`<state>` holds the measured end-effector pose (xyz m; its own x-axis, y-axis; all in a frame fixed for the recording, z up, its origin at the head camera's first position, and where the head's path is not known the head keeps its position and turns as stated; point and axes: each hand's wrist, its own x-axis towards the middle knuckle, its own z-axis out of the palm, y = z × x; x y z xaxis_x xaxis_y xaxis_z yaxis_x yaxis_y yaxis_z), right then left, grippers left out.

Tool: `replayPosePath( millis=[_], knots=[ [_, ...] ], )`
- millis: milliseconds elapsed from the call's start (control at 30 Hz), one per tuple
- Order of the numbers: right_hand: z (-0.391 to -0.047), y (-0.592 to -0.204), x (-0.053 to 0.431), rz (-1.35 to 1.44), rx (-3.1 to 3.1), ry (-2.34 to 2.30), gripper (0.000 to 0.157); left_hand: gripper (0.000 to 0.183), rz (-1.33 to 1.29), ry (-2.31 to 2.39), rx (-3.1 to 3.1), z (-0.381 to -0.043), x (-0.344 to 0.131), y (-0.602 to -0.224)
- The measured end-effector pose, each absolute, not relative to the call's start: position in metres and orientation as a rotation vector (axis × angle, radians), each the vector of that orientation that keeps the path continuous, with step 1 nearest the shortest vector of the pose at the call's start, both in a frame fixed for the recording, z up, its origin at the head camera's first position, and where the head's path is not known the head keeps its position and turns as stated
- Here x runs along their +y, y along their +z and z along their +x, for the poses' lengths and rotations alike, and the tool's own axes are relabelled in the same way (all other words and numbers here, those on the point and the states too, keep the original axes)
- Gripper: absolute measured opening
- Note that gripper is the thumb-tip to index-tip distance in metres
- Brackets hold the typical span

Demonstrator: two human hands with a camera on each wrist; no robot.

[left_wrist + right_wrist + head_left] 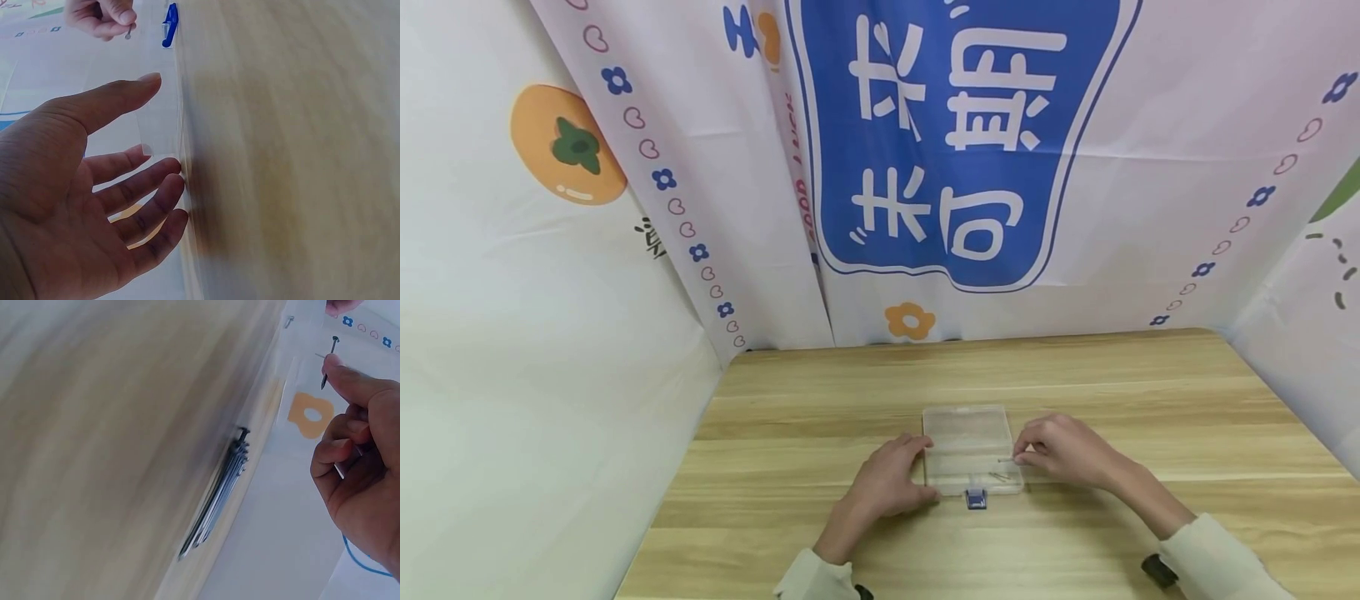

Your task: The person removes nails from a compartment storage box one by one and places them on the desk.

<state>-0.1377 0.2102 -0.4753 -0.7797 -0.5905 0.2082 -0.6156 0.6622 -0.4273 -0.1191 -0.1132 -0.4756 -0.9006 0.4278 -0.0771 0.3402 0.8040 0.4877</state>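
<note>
A clear plastic box (964, 433) lies on the table with its lid raised or laid back; which cannot be told. A blue latch (976, 499) shows at its front edge. My left hand (889, 477) rests at the box's left side, fingers loosely spread, thumb by the front corner; the left wrist view shows the palm of that hand (81, 194) holding nothing. Above the box's right part, my right hand (1063, 450) pinches one nail (334, 347) between thumb and forefinger. Several nails (1000, 477) lie inside the box.
A bunch of dark nails (215, 494) lies on the wooden table (790, 408), seen in the right wrist view. Printed cloth (760, 283) hangs behind the table and along both its sides.
</note>
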Motion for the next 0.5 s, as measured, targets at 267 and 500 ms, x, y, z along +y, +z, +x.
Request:
replayPosePath(
  millis=[267, 500],
  knots=[
    [-0.134, -0.479, 0.225, 0.993, -2.806, 0.742, 0.005, 0.072, 0.609, 0.717, 2.802, -0.119, -0.114, -0.476],
    [-0.131, -0.482, 0.240, 0.946, -2.813, 0.734, 0.006, 0.072, 0.607, 0.711, 2.808, -0.119, -0.114, -0.476]
  ],
)
